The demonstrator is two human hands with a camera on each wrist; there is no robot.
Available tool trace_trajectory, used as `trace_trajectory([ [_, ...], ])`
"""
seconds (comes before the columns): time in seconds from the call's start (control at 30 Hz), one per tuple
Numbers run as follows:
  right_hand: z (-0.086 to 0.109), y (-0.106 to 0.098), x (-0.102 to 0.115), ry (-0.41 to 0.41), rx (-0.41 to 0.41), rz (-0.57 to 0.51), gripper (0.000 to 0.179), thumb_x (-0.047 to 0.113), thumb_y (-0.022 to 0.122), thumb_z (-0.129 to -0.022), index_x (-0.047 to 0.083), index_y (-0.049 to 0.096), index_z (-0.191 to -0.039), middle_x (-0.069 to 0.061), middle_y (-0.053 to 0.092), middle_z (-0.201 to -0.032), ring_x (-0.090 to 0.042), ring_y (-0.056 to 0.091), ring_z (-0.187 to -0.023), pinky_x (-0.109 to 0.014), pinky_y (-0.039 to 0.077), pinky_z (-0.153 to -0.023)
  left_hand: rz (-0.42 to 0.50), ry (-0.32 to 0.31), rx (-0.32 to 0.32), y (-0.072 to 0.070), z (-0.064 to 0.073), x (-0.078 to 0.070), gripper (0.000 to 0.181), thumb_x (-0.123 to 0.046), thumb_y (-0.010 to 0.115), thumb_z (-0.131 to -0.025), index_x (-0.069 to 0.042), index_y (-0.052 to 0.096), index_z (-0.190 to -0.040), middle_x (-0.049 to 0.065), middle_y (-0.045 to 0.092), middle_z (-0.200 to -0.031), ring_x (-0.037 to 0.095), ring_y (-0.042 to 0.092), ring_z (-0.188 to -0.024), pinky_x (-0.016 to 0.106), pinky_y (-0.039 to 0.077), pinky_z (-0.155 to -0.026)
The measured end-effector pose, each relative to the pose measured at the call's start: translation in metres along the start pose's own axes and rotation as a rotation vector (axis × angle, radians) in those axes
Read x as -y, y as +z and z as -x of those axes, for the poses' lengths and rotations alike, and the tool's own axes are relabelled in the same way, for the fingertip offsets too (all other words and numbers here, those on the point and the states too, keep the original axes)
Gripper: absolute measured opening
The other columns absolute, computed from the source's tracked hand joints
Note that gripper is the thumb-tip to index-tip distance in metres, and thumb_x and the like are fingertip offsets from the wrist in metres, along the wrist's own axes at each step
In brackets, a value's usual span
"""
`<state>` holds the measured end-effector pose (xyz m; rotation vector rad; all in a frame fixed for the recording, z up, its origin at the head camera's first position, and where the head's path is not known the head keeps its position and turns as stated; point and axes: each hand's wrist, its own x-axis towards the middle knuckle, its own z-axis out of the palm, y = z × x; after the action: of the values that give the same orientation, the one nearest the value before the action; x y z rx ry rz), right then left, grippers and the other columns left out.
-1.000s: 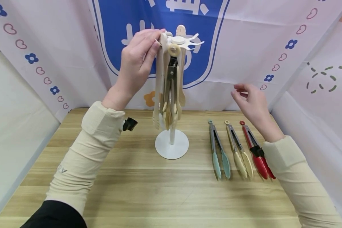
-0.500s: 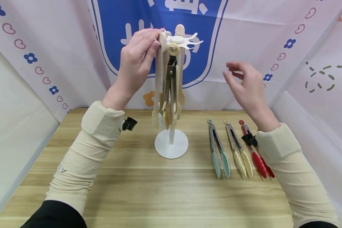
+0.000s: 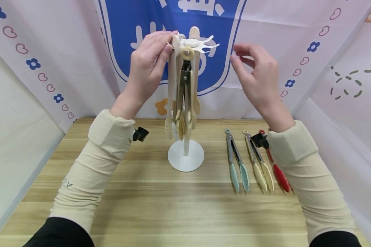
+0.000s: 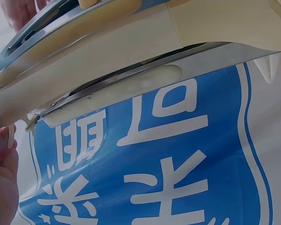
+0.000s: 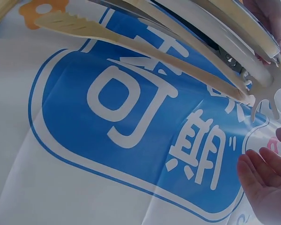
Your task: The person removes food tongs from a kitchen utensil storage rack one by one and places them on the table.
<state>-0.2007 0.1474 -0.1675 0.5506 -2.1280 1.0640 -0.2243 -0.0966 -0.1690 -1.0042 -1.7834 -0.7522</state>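
Observation:
A white utensil rack [image 3: 191, 43] with hooks at its top stands upright on a round base [image 3: 177, 161]. Cream-coloured utensils hang from it, among them metal tongs [image 3: 185, 78] with a cream ring, facing the camera. My left hand [image 3: 148, 58] pinches the rack's top left, at a hook beside a pale utensil handle [image 3: 171, 79]. Its grip also shows at the edge of the left wrist view. My right hand [image 3: 258, 70] hovers in the air right of the hooks, fingers loosely bent, holding nothing. A pale utensil with a notched end [image 5: 70, 26] hangs above it in the right wrist view.
Three tongs lie side by side on the wooden table [image 3: 160, 206], right of the rack: teal tongs [image 3: 244, 178], cream tongs [image 3: 259, 178] and red tongs [image 3: 280, 178], partly hidden by my right sleeve. A printed cloth [image 3: 222, 99] hangs close behind the rack.
My right hand has risen and moved left, from above the red tongs towards the rack's top. The left hand keeps its hold, and the rack stays put.

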Motion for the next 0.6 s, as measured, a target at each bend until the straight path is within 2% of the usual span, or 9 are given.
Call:
trace_trajectory([
  [0.27,-0.007,0.004,0.023,-0.007,0.016,-0.056,0.029,0.014,0.052,-0.092,-0.004,0.058,-0.114,-0.012,0.059,-0.113,-0.013,0.054,-0.106,-0.018,0.041,-0.093,0.011,-0.001,-0.011,0.0,-0.001,0.0,0.027,-0.003,0.046,-0.094,0.008,0.058,-0.115,0.019,0.06,-0.115,0.024,0.051,-0.114,0.024,0.033,-0.102],
  [0.37,-0.01,0.007,0.029,-0.047,0.017,-0.081,0.028,0.012,0.052,-0.092,-0.005,0.057,-0.114,-0.013,0.059,-0.113,-0.012,0.053,-0.107,-0.018,0.041,-0.094,0.016,0.004,-0.011,0.001,-0.001,0.0,0.027,-0.003,0.046,-0.094,0.008,0.058,-0.115,0.019,0.06,-0.115,0.024,0.051,-0.114,0.024,0.033,-0.102],
  [0.6,-0.013,0.02,0.028,-0.251,-0.002,-0.139,0.024,0.011,0.054,-0.091,-0.006,0.062,-0.107,-0.013,0.061,-0.109,-0.013,0.055,-0.104,-0.022,0.043,-0.093,0.019,0.0,-0.013,0.001,-0.001,0.0,0.027,-0.003,0.046,-0.094,0.009,0.058,-0.115,0.019,0.06,-0.115,0.026,0.051,-0.113,0.024,0.034,-0.102],
])
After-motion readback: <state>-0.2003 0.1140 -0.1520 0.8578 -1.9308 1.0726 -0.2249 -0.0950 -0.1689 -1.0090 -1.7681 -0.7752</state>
